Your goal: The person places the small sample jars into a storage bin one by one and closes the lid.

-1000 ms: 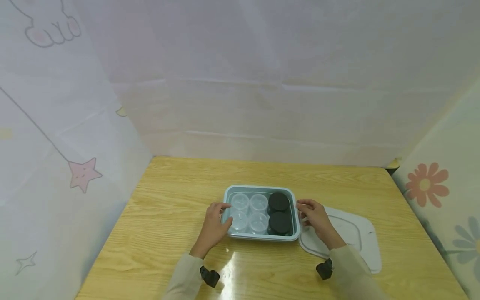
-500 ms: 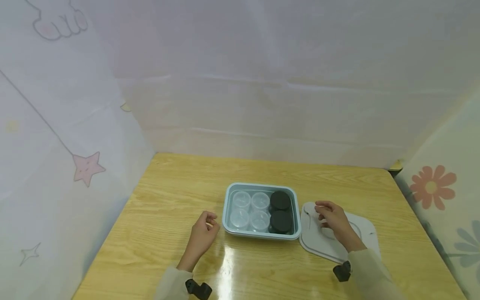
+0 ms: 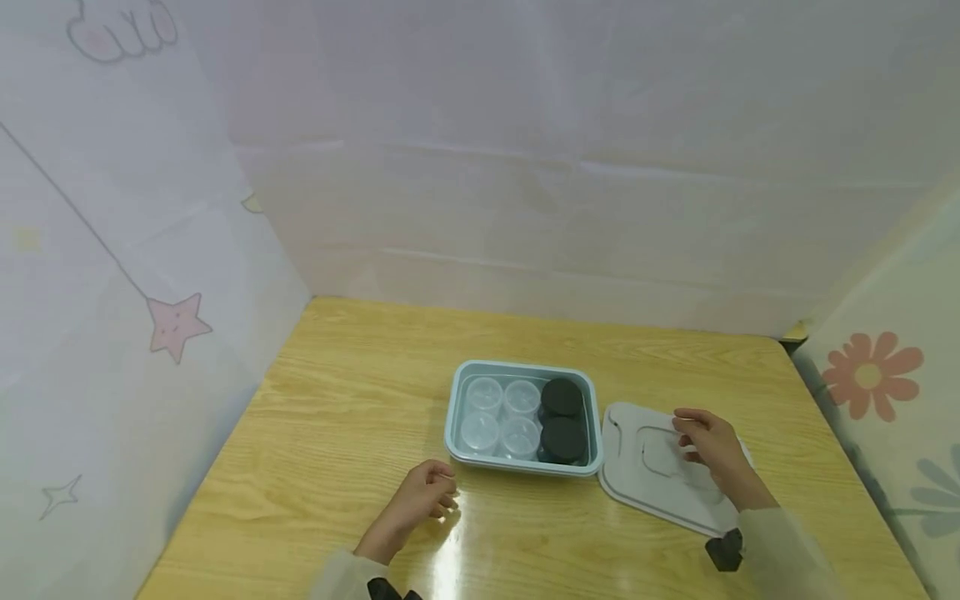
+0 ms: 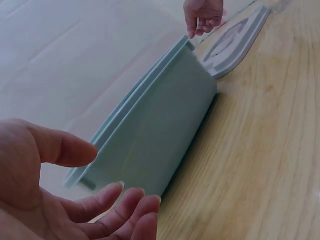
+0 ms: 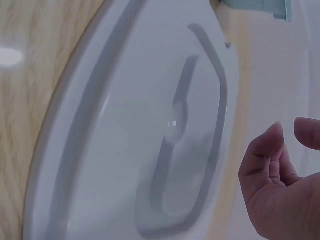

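A pale blue plastic box (image 3: 456, 408) stands on the table, holding several clear round jars (image 3: 480, 431) at its left and two black-lidded jars (image 3: 562, 440) at its right. Just in front of the box's near left corner is my left hand (image 3: 422, 497), fingers loosely curled around nothing. In the left wrist view its thumb and fingertips (image 4: 115, 192) overlap the box's side wall. To the right of the box a light grey lid (image 3: 637, 475) with a moulded groove lies flat. Over the lid's right part hovers my right hand (image 3: 712, 442), fingers bent loosely, nothing between them.
The wooden table (image 3: 345, 400) carries the box and lid near its middle and right. White printed cloth (image 3: 525, 208) hangs behind the table and along both sides. The lid lies close against the box's right side.
Both hands have left the box's sides. My left hand has moved toward me, and my right hand has moved right over the lid. Box and jars stay put.
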